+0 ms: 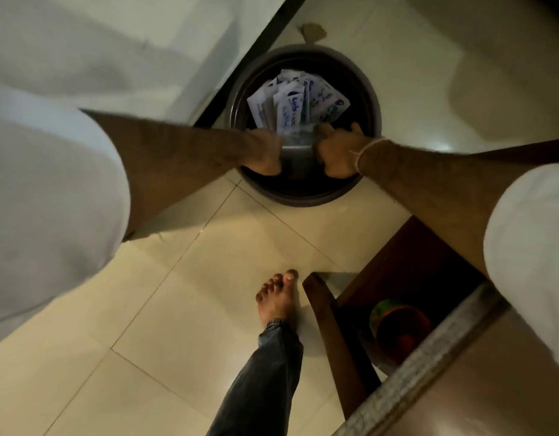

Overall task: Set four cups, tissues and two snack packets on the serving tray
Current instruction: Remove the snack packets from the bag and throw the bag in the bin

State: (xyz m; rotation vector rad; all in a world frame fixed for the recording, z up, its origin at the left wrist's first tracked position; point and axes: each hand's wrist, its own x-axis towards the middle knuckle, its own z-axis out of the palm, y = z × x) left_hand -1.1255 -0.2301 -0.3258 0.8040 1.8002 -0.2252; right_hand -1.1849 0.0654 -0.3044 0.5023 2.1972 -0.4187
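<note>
Both hands, left [265,155] and right [337,152], closed around a clear wrapper [298,143] over the bin [303,196].

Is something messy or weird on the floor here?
Yes. A torn brown scrap lies loose on the floor tiles just beyond the round bin, outside it. Both hands are over the bin with something blurred between them.

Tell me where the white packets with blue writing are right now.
In the head view, the white packets stand inside the round dark bin on the floor tiles, top centre, just beyond the left hand and right hand.
</note>
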